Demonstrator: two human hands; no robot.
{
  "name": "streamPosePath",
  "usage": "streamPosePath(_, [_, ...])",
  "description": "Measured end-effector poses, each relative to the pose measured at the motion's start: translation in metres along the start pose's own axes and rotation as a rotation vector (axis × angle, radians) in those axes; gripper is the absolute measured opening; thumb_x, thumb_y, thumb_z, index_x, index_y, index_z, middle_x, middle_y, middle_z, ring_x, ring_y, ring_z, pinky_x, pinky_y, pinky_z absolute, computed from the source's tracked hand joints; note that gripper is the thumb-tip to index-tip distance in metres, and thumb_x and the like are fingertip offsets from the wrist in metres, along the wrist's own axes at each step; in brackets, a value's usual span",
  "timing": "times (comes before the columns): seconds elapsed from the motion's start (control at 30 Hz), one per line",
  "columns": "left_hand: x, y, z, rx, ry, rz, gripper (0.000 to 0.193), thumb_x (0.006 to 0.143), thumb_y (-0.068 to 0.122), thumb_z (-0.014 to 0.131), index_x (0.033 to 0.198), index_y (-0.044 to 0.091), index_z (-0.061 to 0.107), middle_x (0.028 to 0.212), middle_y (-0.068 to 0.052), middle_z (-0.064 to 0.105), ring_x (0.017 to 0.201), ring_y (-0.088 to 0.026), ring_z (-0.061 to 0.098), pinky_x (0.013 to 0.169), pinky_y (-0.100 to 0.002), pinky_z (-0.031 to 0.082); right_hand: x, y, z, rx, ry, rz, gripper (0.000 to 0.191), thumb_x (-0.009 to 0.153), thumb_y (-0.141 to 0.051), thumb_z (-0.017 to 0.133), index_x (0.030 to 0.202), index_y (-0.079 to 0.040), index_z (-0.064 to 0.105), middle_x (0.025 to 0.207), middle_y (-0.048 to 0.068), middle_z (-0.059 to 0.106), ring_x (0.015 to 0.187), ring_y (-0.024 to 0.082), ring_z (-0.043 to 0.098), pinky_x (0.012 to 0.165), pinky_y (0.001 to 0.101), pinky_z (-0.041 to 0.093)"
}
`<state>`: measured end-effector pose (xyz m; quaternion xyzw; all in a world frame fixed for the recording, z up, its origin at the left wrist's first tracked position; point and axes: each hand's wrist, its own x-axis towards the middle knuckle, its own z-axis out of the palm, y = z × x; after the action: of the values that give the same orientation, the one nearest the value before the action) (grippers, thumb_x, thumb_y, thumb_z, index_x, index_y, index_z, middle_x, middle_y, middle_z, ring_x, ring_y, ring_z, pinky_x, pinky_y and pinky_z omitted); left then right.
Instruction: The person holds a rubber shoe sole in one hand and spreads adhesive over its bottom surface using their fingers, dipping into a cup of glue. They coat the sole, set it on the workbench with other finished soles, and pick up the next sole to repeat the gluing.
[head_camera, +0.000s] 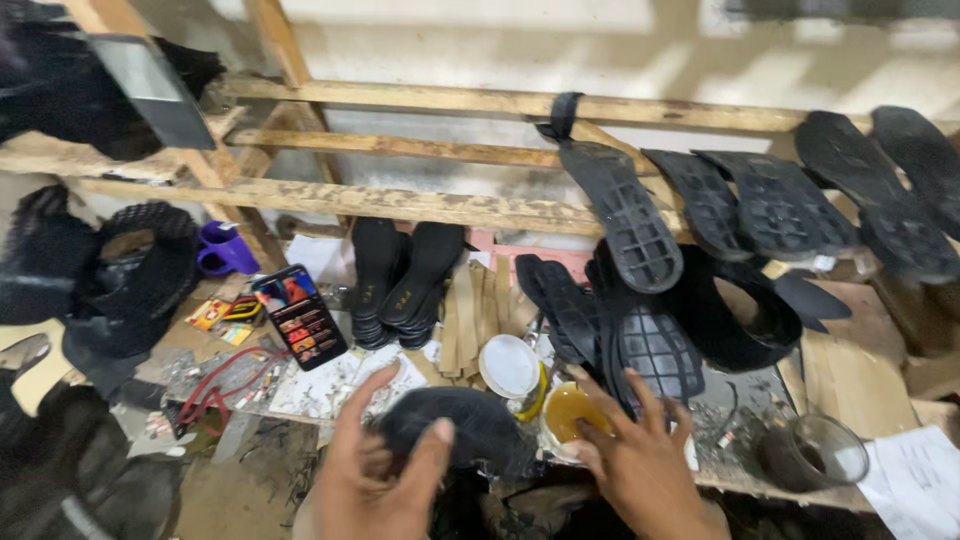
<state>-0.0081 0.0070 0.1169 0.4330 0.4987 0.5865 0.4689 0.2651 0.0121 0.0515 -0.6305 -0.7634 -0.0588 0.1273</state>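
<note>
My left hand (385, 470) grips a black shoe sole (465, 425) at the lower middle, thumb pressed on its top. My right hand (640, 460) reaches with spread fingers to an open tin of yellow glue (568, 412), its fingertips at the tin's rim; whether it holds a brush I cannot tell. A white round lid (508, 365) lies just left of the tin. Both hands are low over a cluttered wooden bench (850, 390).
Several black soles (625, 215) hang on wooden rails (400, 200) at the back and right. More soles (400, 280) lean upright at the middle. A lit phone (300, 315), a purple cup (222, 250), red cable (215, 385), a glass cup (812, 450) and paper (915, 480) lie around.
</note>
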Motion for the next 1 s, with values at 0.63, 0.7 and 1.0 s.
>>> streamPosePath(0.63, [-0.008,-0.055,0.026,-0.279,-0.636,-0.317,0.056,0.089,0.003,0.071,0.142,-0.004,0.053,0.117,-0.013,0.077,0.105,-0.014,0.07,0.093,-0.03,0.055,-0.006,-0.01,-0.05,0.506,0.458,-0.441,0.064,0.073,0.006,0.075,0.124,-0.033,0.074,0.13,-0.001,0.061,0.112,0.027,0.046,0.096,0.0361,0.042])
streamPosePath(0.7, [-0.009,-0.053,0.027,-0.299,-0.625,-0.322,0.056,0.088,0.003,0.071,0.141,-0.003,0.053,0.116,-0.012,0.077,0.106,-0.014,0.071,0.093,-0.03,0.055,-0.006,-0.01,-0.045,0.529,0.401,-0.433,0.068,0.069,0.012,0.072,0.122,-0.031,0.075,0.126,0.003,0.064,0.109,0.029,0.047,0.096,0.0387,0.041])
streamPosePath(1.0, [0.005,-0.039,0.027,-0.279,-0.347,-0.265,0.045,0.092,0.002,0.067,0.135,-0.005,0.058,0.113,-0.014,0.077,0.102,-0.016,0.072,0.091,-0.033,0.056,-0.027,-0.023,-0.013,0.879,0.211,-0.298,0.067,0.082,-0.005,0.076,0.145,-0.002,0.054,0.098,0.005,0.075,0.102,0.025,0.064,0.1,0.0413,0.037])
